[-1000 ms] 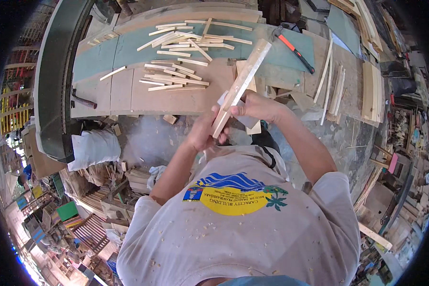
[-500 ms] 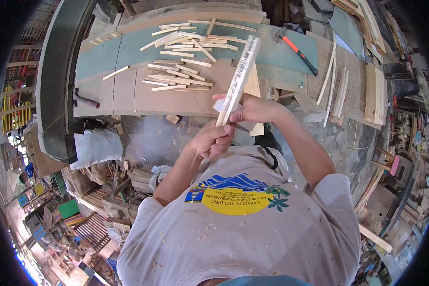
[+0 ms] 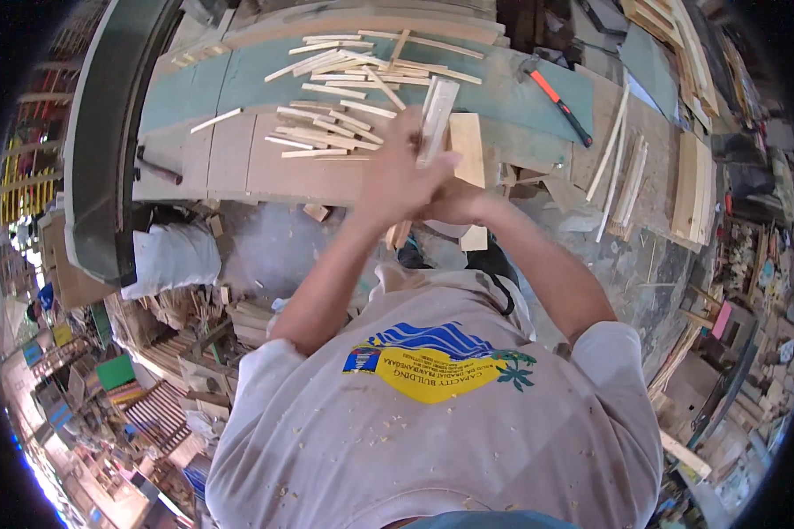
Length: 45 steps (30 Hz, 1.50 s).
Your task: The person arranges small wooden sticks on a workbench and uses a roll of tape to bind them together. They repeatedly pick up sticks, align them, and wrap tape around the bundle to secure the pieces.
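Note:
A bundle of thin wooden sticks in a shiny clear wrap (image 3: 439, 101) slants up between my hands, its pale lower ends showing beneath them. My left hand (image 3: 393, 181) lies across the bundle's middle, thumb on one side and fingers on the other, somewhat smeared by motion. Lower down, my right hand (image 3: 454, 203) is closed around the bundle, its fingertips partly hidden behind the left hand. A pale rounded thing shows just under the right hand, too covered to name. Behind the hands stands a flat light wooden board (image 3: 469, 145) at the table's near edge.
Many loose wooden sticks (image 3: 326, 132) lie on the worktable (image 3: 309, 183). A hammer (image 3: 558, 101) with an orange and black handle rests at the right, near longer strips (image 3: 631, 181). A large dark green machine part (image 3: 101, 167) rises at the left, above a white sack (image 3: 176, 264).
My left hand has moved up from the bundle's lower end to its middle. The bundle has come lower and stands more upright. My right hand has shifted slightly down and left.

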### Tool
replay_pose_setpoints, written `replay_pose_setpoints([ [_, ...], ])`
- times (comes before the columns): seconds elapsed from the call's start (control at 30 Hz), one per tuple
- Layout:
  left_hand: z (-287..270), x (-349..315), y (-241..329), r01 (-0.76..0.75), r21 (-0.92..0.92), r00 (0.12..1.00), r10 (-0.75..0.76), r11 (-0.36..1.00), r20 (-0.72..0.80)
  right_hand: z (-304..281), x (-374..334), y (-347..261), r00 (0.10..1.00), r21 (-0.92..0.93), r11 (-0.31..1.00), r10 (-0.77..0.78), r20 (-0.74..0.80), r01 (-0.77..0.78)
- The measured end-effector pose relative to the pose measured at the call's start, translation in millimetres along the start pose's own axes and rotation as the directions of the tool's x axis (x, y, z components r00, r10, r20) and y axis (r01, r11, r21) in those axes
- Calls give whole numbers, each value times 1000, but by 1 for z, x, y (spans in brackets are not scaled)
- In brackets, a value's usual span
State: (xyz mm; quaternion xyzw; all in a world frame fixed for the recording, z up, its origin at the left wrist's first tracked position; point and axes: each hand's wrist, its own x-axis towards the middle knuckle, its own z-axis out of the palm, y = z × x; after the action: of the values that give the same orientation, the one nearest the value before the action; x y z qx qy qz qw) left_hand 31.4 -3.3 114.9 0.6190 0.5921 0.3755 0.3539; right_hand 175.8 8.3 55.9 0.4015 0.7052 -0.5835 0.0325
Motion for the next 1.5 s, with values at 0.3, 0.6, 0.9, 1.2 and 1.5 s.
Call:
replay_pose_setpoints([
  [0.3, -18, 46, -21, 474, -609, 833, -100, 636, 544, -11, -29, -22, 995, 277, 961, -36, 92, 9],
  [0.6, -1, 51, -9, 511, -856, 843, 241, -81, 480, -41, -39, -33, 987, 316, 947, -93, 131, 47],
  [0.9, 7, 35, -10, 36, 6, 992, -35, 999, -119, -30, -31, -66, 981, 75, 979, 188, 49, -191],
  [1.2, -27, 27, 0, 502, -850, 848, 104, 161, 520, -18, -46, -37, 972, 226, 973, -98, 212, 49],
  [1.5, -1, 30, -8, 433, -871, 881, 98, 232, 463, -28, -41, -17, 946, 192, 980, -106, 306, 48],
])
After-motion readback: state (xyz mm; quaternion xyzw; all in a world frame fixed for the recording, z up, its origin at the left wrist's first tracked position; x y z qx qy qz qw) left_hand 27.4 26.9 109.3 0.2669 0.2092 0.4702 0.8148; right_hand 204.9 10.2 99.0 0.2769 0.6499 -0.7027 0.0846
